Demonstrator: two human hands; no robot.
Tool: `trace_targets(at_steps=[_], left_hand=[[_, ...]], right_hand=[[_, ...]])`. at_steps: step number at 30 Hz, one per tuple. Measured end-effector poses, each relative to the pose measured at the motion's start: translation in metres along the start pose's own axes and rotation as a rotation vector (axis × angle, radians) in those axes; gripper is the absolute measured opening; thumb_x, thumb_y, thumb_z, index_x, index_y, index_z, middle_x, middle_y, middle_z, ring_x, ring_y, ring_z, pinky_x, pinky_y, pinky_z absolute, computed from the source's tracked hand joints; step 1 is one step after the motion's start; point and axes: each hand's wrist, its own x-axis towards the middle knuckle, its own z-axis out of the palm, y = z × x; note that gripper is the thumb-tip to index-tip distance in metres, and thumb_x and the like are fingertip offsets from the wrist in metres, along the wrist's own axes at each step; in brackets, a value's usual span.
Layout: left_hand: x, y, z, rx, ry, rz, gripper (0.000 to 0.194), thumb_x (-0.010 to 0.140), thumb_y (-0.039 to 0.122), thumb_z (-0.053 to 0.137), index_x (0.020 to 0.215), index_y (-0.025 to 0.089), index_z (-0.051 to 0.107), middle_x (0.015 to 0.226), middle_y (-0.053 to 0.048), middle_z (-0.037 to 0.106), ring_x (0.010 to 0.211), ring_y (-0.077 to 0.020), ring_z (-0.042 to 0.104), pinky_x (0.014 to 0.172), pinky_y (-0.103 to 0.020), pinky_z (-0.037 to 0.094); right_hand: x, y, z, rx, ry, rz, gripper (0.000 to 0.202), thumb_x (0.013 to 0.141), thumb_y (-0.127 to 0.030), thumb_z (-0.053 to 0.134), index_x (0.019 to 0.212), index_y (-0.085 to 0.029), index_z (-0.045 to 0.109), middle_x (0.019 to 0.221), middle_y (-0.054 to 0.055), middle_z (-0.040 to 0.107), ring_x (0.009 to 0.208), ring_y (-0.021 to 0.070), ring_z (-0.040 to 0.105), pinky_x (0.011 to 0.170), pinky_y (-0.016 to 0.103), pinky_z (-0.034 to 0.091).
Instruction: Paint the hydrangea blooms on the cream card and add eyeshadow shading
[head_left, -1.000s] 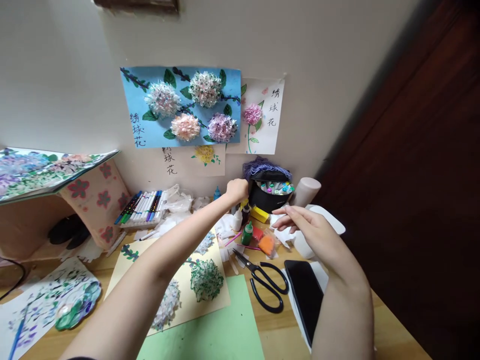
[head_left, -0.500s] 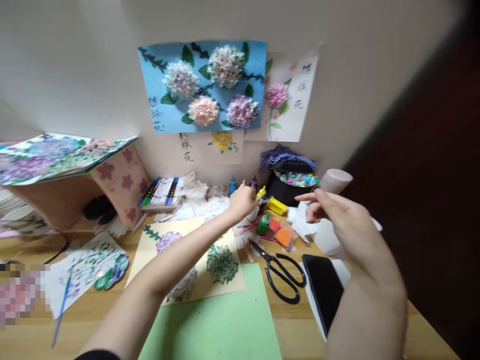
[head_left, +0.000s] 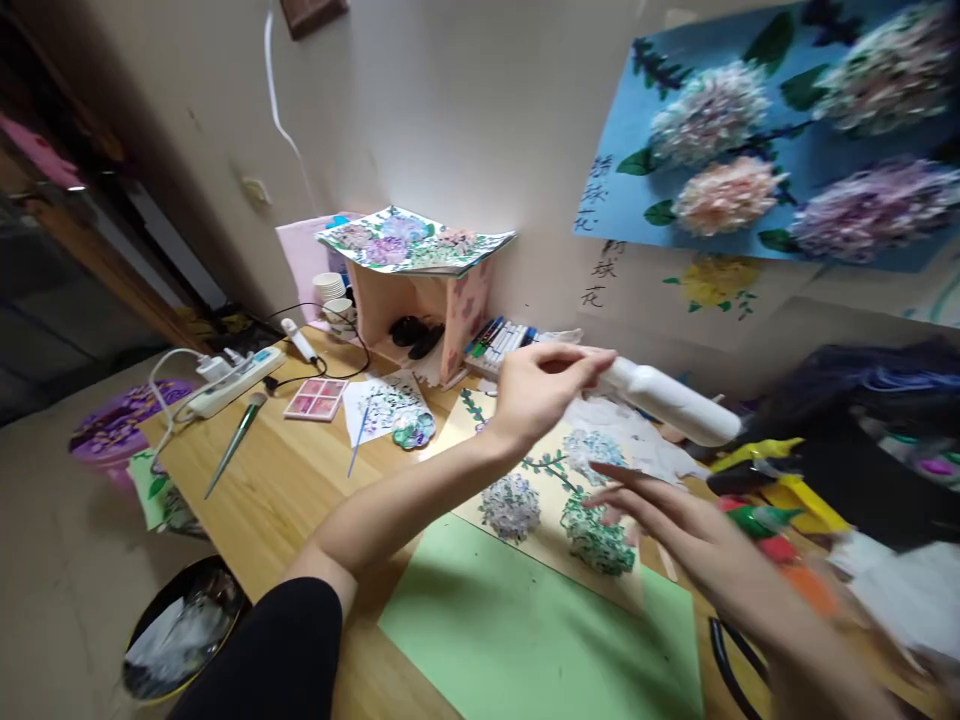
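Note:
My left hand [head_left: 541, 392] is closed round the narrow end of a white squeeze bottle [head_left: 679, 402], which is held sideways above the desk and points right. Just below the bottle, my right hand [head_left: 679, 520] is open with its fingers stretched out, slightly blurred. Under both hands lies a cream sheet [head_left: 463, 492] bearing raised paper flowers. Among them are a grey-purple flower [head_left: 510, 507], a green-and-white flower [head_left: 598, 535] and a pale blue flower [head_left: 594, 452]. A green sheet [head_left: 525, 630] lies partly beneath the cream one.
Scissors handles [head_left: 724, 655], a green bottle [head_left: 761, 520] and a black container [head_left: 840, 400] are at the right. Left along the desk are a paint-smeared palette [head_left: 414, 430], a thin brush [head_left: 360, 438], a pink palette [head_left: 315, 398], a makeup brush [head_left: 236, 445] and a power strip [head_left: 236, 383].
The view has swung left. My left hand, earlier reaching among the bottles at the back, now holds the white bottle up. My right hand has opened out and come near it.

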Motion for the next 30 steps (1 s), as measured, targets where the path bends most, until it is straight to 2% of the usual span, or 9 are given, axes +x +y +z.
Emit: trace_targets(at_steps=[2, 6, 10, 12, 14, 16, 19, 24, 30], left_hand=[[-0.017, 0.007, -0.04, -0.055, 0.045, -0.124, 0.024, 0.065, 0.033, 0.073, 0.072, 0.01, 0.07, 0.07, -0.005, 0.067, 0.066, -0.0111, 0.06, 0.07, -0.027, 0.051], [-0.049, 0.0, -0.102, -0.172, 0.169, -0.323, 0.032, 0.053, 0.036, 0.081, 0.069, 0.01, 0.07, 0.07, -0.004, 0.067, 0.067, -0.0102, 0.06, 0.077, -0.028, 0.05], [-0.061, -0.005, -0.151, -0.07, 0.166, -0.432, 0.036, 0.057, 0.04, 0.079, 0.079, 0.012, 0.071, 0.079, -0.006, 0.069, 0.078, -0.0144, 0.063, 0.084, -0.031, 0.048], [-0.059, -0.004, -0.173, 0.136, 0.088, -0.357, 0.039, 0.062, 0.038, 0.076, 0.093, 0.014, 0.069, 0.097, -0.009, 0.069, 0.094, -0.0187, 0.061, 0.089, -0.033, 0.045], [-0.053, -0.003, -0.191, 0.334, -0.005, -0.182, 0.046, 0.066, 0.034, 0.074, 0.108, 0.018, 0.064, 0.115, -0.01, 0.062, 0.109, -0.0202, 0.055, 0.095, -0.033, 0.041], [-0.046, -0.006, -0.203, 0.452, -0.097, -0.035, 0.045, 0.068, 0.031, 0.072, 0.11, 0.018, 0.062, 0.116, -0.009, 0.06, 0.109, -0.019, 0.054, 0.095, -0.03, 0.04], [-0.039, -0.019, -0.211, 0.558, -0.151, 0.044, 0.033, 0.068, 0.032, 0.072, 0.095, 0.014, 0.065, 0.096, -0.006, 0.062, 0.092, -0.0166, 0.058, 0.084, -0.027, 0.046], [-0.04, -0.037, -0.217, 0.67, -0.037, 0.034, 0.024, 0.068, 0.032, 0.071, 0.083, 0.015, 0.063, 0.085, -0.002, 0.06, 0.083, -0.0143, 0.057, 0.075, -0.023, 0.046], [-0.04, -0.04, -0.218, 0.655, -0.004, 0.155, 0.019, 0.064, 0.024, 0.071, 0.08, 0.015, 0.066, 0.08, -0.001, 0.06, 0.076, -0.0136, 0.057, 0.071, -0.025, 0.046]], right_hand=[[0.015, -0.016, 0.053, 0.282, -0.093, 0.012, 0.046, 0.078, -0.053, 0.056, 0.113, -0.023, 0.06, 0.104, 0.012, 0.067, 0.081, 0.0219, 0.063, 0.067, 0.034, 0.054], [0.036, -0.033, 0.133, 0.573, 0.159, -0.034, 0.048, 0.077, -0.049, 0.059, 0.114, -0.019, 0.055, 0.09, 0.009, 0.064, 0.07, 0.0166, 0.057, 0.064, 0.031, 0.05], [0.056, -0.039, 0.171, 0.463, 0.31, -0.103, 0.047, 0.081, -0.049, 0.053, 0.118, -0.019, 0.05, 0.087, 0.005, 0.059, 0.067, 0.0148, 0.053, 0.057, 0.028, 0.044], [0.067, -0.041, 0.179, 0.27, 0.333, -0.152, 0.043, 0.079, -0.049, 0.056, 0.109, -0.018, 0.056, 0.091, 0.007, 0.058, 0.075, 0.0176, 0.054, 0.063, 0.029, 0.044], [0.077, -0.041, 0.185, 0.041, 0.301, -0.217, 0.037, 0.076, -0.046, 0.06, 0.098, -0.017, 0.061, 0.096, 0.009, 0.057, 0.087, 0.0215, 0.053, 0.071, 0.032, 0.044], [0.086, -0.041, 0.193, -0.129, 0.191, -0.259, 0.027, 0.075, -0.039, 0.061, 0.092, -0.018, 0.063, 0.097, 0.009, 0.059, 0.091, 0.0234, 0.052, 0.076, 0.035, 0.043], [0.093, -0.036, 0.206, -0.194, 0.059, -0.221, 0.017, 0.076, -0.028, 0.057, 0.09, -0.02, 0.062, 0.092, 0.007, 0.063, 0.088, 0.0225, 0.055, 0.078, 0.036, 0.042], [0.098, -0.025, 0.218, -0.057, 0.079, -0.185, 0.021, 0.073, -0.025, 0.057, 0.093, -0.019, 0.06, 0.093, 0.005, 0.066, 0.087, 0.0193, 0.059, 0.079, 0.031, 0.044], [0.106, -0.014, 0.224, -0.009, 0.138, -0.274, 0.011, 0.071, -0.02, 0.057, 0.082, -0.019, 0.058, 0.081, 0.002, 0.065, 0.079, 0.0172, 0.06, 0.075, 0.028, 0.043]])
